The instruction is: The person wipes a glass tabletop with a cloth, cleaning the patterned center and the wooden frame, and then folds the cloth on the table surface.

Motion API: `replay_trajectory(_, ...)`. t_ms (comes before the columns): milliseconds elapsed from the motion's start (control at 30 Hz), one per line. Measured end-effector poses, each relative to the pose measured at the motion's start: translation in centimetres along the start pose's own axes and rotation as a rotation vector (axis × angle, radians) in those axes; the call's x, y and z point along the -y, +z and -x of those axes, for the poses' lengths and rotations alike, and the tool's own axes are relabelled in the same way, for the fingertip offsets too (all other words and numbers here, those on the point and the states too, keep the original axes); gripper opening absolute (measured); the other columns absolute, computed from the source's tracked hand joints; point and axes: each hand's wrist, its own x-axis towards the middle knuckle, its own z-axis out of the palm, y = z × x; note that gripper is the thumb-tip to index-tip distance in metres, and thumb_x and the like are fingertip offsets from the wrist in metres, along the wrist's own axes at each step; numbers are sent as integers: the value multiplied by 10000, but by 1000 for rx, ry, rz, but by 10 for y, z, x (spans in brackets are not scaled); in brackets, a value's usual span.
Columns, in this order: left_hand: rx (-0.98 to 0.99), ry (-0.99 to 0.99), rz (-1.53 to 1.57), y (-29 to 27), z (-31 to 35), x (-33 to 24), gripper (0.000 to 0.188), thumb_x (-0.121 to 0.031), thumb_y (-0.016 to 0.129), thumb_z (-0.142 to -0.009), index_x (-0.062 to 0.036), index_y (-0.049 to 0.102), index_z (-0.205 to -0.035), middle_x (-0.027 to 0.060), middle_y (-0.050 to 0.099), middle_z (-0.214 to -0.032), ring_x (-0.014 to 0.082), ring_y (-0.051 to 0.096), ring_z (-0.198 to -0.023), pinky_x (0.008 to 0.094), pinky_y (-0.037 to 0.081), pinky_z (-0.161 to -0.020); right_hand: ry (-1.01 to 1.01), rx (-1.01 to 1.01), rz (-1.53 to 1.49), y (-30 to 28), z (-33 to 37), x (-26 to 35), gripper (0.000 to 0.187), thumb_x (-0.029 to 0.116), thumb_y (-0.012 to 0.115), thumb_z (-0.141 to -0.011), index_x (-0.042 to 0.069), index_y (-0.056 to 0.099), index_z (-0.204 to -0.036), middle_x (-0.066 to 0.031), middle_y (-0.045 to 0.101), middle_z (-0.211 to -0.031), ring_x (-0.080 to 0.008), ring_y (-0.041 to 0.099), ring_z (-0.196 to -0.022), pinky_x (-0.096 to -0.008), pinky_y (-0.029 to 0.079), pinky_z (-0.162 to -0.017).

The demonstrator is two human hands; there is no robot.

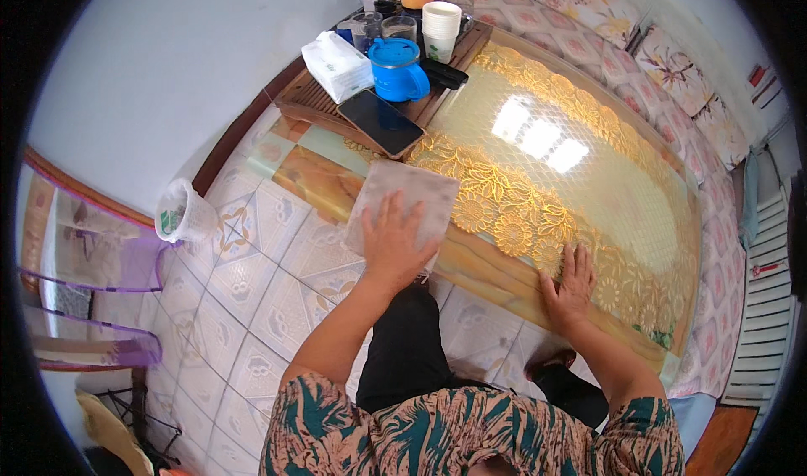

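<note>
A light beige cloth (420, 188) lies spread over the front left edge of the table, part of it hanging past the edge. My left hand (393, 239) rests flat on this cloth with its fingers spread. Further right, my right hand (572, 284) lies on the gold-patterned table cover (504, 197) near the front edge, fingers stretched out and holding nothing. Just beyond the cloth a black phone (380, 123) sits at the corner of a slatted wooden tray (318, 108).
On the tray stand a blue lidded mug (398, 70), a tissue pack (336, 66), stacked paper cups (440, 30) and clear glasses (399, 28). A dark object (444, 74) lies beside the mug. A sofa (538, 22) runs behind the table. A white wastebasket (185, 211) stands at the left.
</note>
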Motion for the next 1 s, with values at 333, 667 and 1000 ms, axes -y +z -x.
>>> replay_trajectory(333, -91, -137, -228, 2, -36, 85, 687, -611, 477, -867, -292, 371, -1465, 129, 226, -1565, 281, 188, -1448, 623, 58, -1113, 11, 40, 13, -2, 1, -1, 759, 419, 582, -849, 87, 307, -1473, -210, 227, -1537, -367, 205, -1423, -499, 143, -1120)
replay_trajectory(667, 93, -530, -431, -28, -103, 213, 630, -588, 373, -929, -345, 266, -1501, 63, 187, -1588, 261, 180, -1455, 624, 137, -1109, 4, 70, 58, -5, 0, -1, 762, 404, 589, -846, 85, 302, -1475, -212, 228, -1536, -378, 211, -1420, -492, 157, -1126)
replay_trajectory(1000, 75, -843, -383, -35, -146, 250, 601, -585, 321, -947, -380, 231, -1505, 72, 159, -1595, 293, 147, -1462, 662, 136, -1090, 26, 96, 56, -15, -3, 9, 757, 392, 599, -846, 56, 310, -1460, -232, 239, -1524, -393, 212, -1413, -498, 160, -1131)
